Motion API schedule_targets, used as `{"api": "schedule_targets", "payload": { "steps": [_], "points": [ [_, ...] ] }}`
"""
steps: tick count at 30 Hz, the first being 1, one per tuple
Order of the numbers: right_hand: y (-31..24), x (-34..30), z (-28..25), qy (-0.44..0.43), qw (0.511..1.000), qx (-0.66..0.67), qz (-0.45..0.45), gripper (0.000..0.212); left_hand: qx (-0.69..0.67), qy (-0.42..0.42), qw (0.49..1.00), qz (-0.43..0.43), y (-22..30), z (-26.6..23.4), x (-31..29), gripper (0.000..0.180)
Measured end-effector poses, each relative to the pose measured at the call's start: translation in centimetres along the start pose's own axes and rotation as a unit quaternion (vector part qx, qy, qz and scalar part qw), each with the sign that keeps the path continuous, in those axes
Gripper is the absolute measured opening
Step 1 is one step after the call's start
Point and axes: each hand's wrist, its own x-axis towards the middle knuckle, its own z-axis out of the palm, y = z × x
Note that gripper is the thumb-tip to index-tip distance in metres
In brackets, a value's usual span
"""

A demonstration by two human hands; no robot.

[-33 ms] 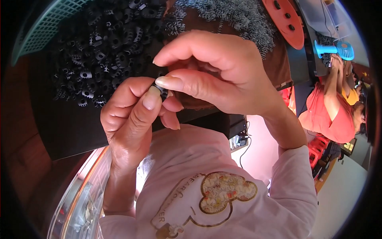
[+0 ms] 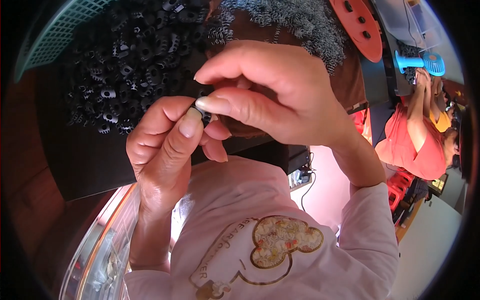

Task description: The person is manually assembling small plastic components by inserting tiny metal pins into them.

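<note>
My left hand [image 2: 167,137] pinches a small black plastic hair claw clip piece [image 2: 205,116] between thumb and fingers, above the near edge of the dark table. Most of the piece is hidden by fingertips. From the right, my right hand [image 2: 272,95] presses its thumb tip against the piece, right beside the left thumb. The right index finger arches above, apart from the thumb. Behind my hands lies a large heap of black claw clip pieces [image 2: 132,65] with toothed edges. A pile of small metal springs [image 2: 295,27] spreads on a brown cloth [image 2: 350,82] farther right.
A green mesh basket [image 2: 55,40] leans at the far left. A red oval tray [image 2: 357,30] with a few black pieces sits at the far right, near a blue fan [image 2: 425,62]. Another person in a red shirt [image 2: 415,145] works to the right. Red stools [image 2: 398,187] stand behind.
My right hand has shifted very slightly, its knuckles a little lower. The left hand and the clip piece stay in place.
</note>
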Motion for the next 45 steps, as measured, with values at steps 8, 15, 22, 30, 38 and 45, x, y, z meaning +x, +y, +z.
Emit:
{"api": "schedule_targets", "payload": {
  "steps": [8,15,22,30,38,45],
  "points": [
    [-0.4,-0.5,-0.6,-0.07,0.951,-0.263,-0.146,0.062,-0.036,0.004,0.999,-0.028,0.8,-0.1,0.2,0.011],
    [-0.7,-0.8,-0.5,-0.071,0.94,-0.292,-0.164,0.046,-0.021,0.005,0.999,-0.029,0.5,-0.3,0.1,0.01],
    [-0.2,-1.3,-0.2,-0.059,0.928,-0.316,-0.19,0.038,0.015,0.008,1.0,-0.009,0.4,0.3,-0.2,0.01],
    [-0.6,-1.9,0.2,-0.051,0.926,-0.316,-0.2,0.025,0.047,-0.024,0.999,-0.007,0.3,-0.2,-0.6,0.012],
    [-0.9,-1.9,-6.5,0.061,0.89,-0.418,-0.174,0.041,0.042,-0.026,0.999,0.004,0.4,0.3,-0.3,0.022],
    [3.5,-5.0,-19.3,0.122,0.836,-0.498,0.197,0.033,0.067,-0.027,0.997,0.014,0.6,0.8,0.0,0.024]
  ]
}}
